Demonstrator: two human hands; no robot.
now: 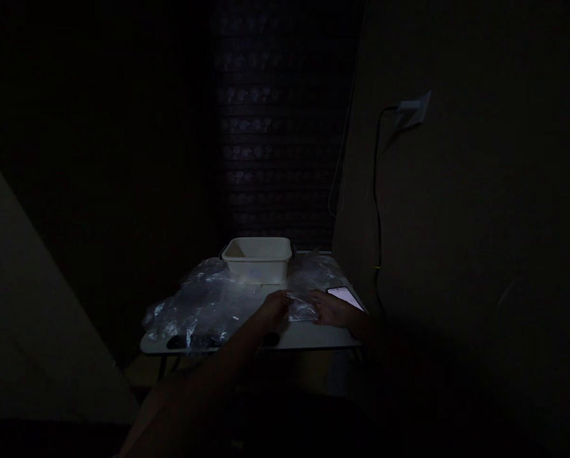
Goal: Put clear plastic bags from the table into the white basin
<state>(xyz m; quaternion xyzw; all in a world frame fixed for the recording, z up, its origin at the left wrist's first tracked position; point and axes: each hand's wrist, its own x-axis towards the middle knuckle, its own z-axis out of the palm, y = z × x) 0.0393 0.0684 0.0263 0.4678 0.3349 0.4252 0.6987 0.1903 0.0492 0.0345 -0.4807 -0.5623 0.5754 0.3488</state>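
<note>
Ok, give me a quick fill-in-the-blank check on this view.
The clear plastic is held ____ the left hand and the right hand.
The phone lies nearer the ____ hand than the other.
The open top of the tub faces ____.
Missing words: between; right; up.

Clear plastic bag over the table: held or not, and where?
Held, apparently by both hands: left hand at its left edge, right hand at the right edge of the clear crinkled plastic bag. Exact finger grip too dark to tell.

1 head-worn camera looks forward and down.
</note>
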